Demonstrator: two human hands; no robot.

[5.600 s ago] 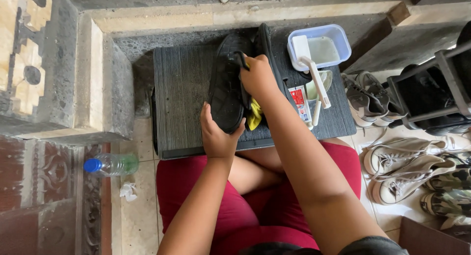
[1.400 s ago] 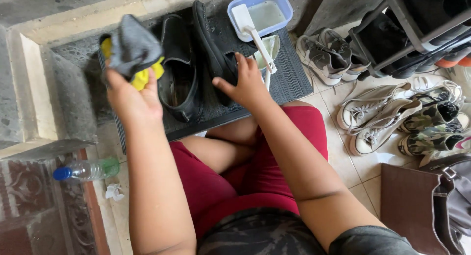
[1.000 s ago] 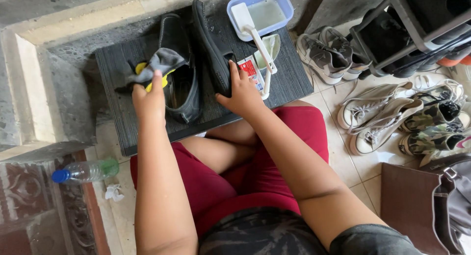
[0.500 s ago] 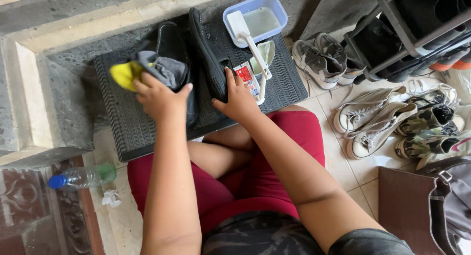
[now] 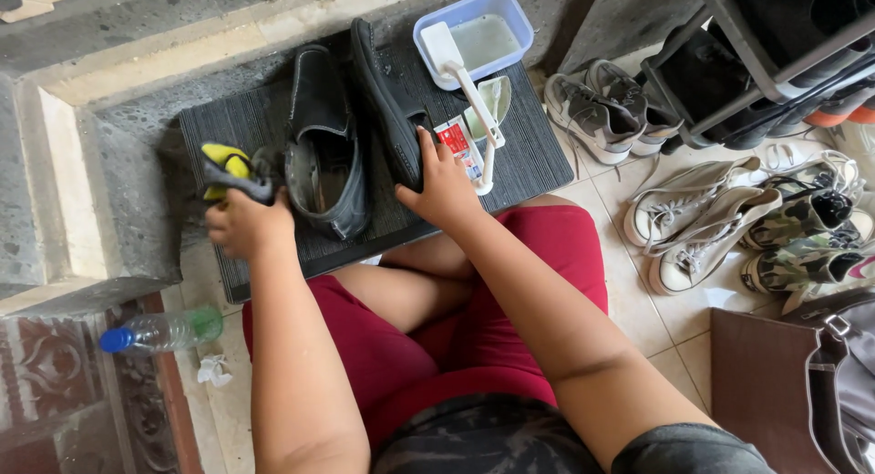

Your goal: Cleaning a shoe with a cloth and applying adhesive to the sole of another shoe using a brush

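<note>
Two black shoes stand on a dark ribbed mat point(image 5: 529, 155). The left shoe point(image 5: 324, 141) lies open side up. The right shoe point(image 5: 387, 96) stands on its edge, and my right hand point(image 5: 442, 182) grips its heel end. My left hand point(image 5: 241, 221) is closed on a grey and yellow cloth point(image 5: 232, 169), held over the mat's left part, just left of the open shoe.
A blue tub point(image 5: 478, 32) with cloudy water and a white brush point(image 5: 456, 73) sits at the mat's back right, with a small red and white tube point(image 5: 460, 146) beside it. Several sneakers point(image 5: 693, 219) and a shoe rack point(image 5: 756, 64) lie to the right. A plastic bottle point(image 5: 159, 330) lies on the left.
My left hand swung the cloth down from the raised position and across the open shoe to the mat's left. My right hand stayed on the upright shoe.
</note>
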